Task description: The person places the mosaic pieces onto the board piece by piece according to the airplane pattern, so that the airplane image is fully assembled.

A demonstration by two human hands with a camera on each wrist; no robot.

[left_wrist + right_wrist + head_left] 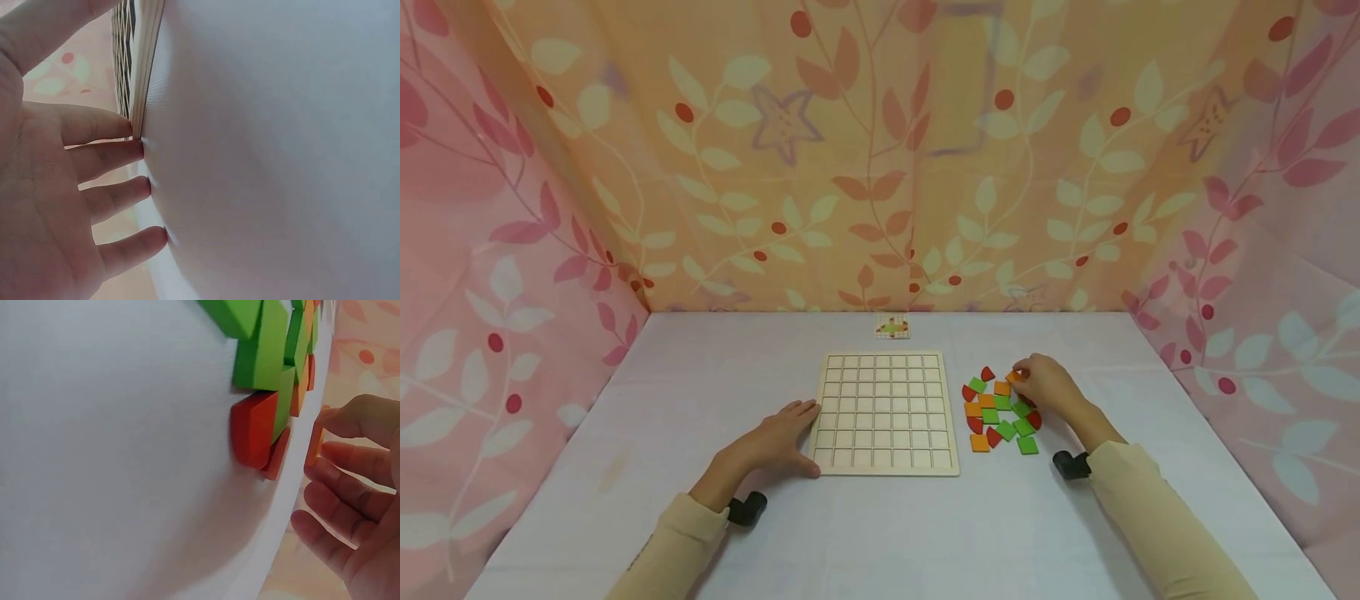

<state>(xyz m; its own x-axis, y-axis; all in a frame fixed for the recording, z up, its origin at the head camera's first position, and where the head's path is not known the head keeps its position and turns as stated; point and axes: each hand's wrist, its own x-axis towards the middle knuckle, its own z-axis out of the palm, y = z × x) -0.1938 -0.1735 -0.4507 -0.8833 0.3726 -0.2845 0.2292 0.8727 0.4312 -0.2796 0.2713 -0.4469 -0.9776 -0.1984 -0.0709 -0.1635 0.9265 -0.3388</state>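
The grid board [883,414] looks like pale, bare wood with a smooth, matt face, its edge showing fine layered lines. The green tile [265,353], the red piece [253,431] and the orange tile [315,440] look smooth and evenly coated, with a soft sheen; painted wood or plastic, which cannot be told. White matt cloth, faintly rippled, covers the worktop [880,542]. The backdrop [880,183] is printed cloth, dull and lightly creased. The small card [892,326] looks like paper, the sleeve [1165,517] matt woven cloth
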